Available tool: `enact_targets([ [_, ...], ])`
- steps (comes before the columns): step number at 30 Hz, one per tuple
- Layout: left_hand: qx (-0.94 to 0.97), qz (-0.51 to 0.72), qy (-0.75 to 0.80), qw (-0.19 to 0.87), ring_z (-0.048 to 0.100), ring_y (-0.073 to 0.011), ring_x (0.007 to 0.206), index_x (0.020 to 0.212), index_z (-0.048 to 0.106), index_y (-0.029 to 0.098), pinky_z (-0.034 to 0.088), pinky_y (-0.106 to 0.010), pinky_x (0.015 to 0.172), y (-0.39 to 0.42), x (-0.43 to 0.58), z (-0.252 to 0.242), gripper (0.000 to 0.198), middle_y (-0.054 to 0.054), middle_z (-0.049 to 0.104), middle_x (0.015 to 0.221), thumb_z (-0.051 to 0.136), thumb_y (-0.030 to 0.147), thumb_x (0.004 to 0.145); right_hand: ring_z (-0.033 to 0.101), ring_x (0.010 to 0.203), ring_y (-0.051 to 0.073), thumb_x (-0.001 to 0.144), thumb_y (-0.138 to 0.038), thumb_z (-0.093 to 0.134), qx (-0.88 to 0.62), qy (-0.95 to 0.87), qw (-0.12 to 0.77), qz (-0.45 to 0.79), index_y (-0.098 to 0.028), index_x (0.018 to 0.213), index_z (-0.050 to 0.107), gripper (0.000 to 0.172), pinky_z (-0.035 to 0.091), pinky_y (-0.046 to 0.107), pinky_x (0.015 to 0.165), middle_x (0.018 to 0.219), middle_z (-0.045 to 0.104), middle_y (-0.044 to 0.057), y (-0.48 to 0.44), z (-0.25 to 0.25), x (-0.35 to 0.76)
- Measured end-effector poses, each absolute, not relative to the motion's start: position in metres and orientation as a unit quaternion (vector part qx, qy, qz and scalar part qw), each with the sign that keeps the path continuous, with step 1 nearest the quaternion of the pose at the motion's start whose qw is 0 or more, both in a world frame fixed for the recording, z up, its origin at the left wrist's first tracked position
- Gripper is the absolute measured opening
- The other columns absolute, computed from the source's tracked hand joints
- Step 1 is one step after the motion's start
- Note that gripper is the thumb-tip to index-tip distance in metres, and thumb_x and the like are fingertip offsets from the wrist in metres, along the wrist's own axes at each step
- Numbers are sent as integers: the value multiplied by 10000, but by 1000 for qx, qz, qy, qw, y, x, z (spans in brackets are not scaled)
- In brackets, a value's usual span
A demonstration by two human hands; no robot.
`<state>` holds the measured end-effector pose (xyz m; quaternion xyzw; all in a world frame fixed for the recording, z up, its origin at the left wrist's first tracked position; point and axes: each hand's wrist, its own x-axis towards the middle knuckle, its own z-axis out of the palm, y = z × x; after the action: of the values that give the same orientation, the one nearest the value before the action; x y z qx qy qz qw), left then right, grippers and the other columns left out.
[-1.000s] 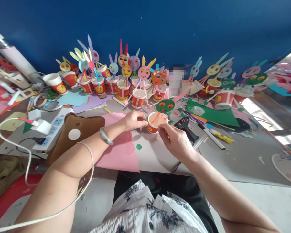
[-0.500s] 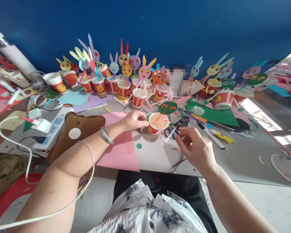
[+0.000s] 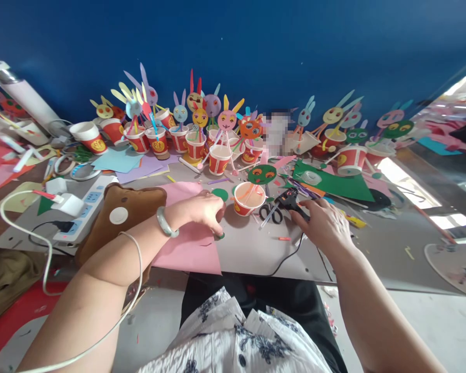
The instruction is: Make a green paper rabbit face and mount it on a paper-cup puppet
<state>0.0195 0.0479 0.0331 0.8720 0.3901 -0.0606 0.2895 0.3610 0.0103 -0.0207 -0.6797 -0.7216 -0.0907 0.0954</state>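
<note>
A red paper cup (image 3: 248,199) with straws inside stands on the grey table (image 3: 252,248) in front of me. My left hand (image 3: 202,211) has let go of it and curls down on the pink paper sheet (image 3: 186,246), fingertips pinched on a small green paper dot (image 3: 221,236). My right hand (image 3: 324,224) lies right of the cup, its fingers closed round the handle of a black glue gun (image 3: 288,197), whose cord runs under the hand. Black scissors (image 3: 271,212) lie between cup and gun. A green paper face (image 3: 261,174) sits behind the cup.
Several finished paper-cup rabbits (image 3: 219,155) crowd the back against the blue wall. A brown pad (image 3: 118,217), a power strip (image 3: 89,199) with a white charger and cable lie left. Green paper (image 3: 341,186), pens and scraps lie right.
My left hand left the cup's rim and dropped to the green dot. My right hand moved from the cup rightward onto the glue gun. The camera tilted slightly.
</note>
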Motion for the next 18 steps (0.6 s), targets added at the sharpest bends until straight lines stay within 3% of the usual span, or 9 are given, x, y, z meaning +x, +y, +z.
enact_targets([
  [4, 907, -39, 360, 216, 524, -193, 657, 602, 521, 207, 350, -335, 720, 36, 28, 26, 346, 17, 535, 597, 823, 376, 605, 647, 850, 339, 896, -452, 599, -680, -724, 73, -88, -164, 1022, 745, 347, 453, 421, 689, 957, 715, 196, 21, -25, 361],
  [9, 896, -44, 364, 250, 499, -188, 637, 554, 468, 204, 335, -345, 744, 30, 29, 31, 300, 18, 490, 555, 750, 200, 658, 679, 868, 342, 872, -382, 620, -699, -711, 41, -61, -151, 1043, 742, 312, 472, 422, 706, 965, 745, 205, 27, -22, 358],
  [13, 894, -57, 365, 252, 549, -195, 665, 568, 534, 194, 350, -335, 745, 27, 30, 37, 217, -2, 563, 594, 709, 138, 685, 686, 946, 364, 896, -352, 562, -715, -698, 10, -42, -113, 1075, 714, 335, 488, 435, 768, 1015, 740, 228, 28, -20, 353],
  [18, 911, -106, 349, 192, 622, -214, 766, 747, 657, 166, 408, -327, 750, 25, 30, 40, 31, -48, 689, 773, 682, 161, 765, 664, 1016, 353, 927, -325, 484, -727, -685, 28, -42, -92, 1170, 656, 378, 500, 436, 838, 1094, 694, 228, 16, -16, 347],
])
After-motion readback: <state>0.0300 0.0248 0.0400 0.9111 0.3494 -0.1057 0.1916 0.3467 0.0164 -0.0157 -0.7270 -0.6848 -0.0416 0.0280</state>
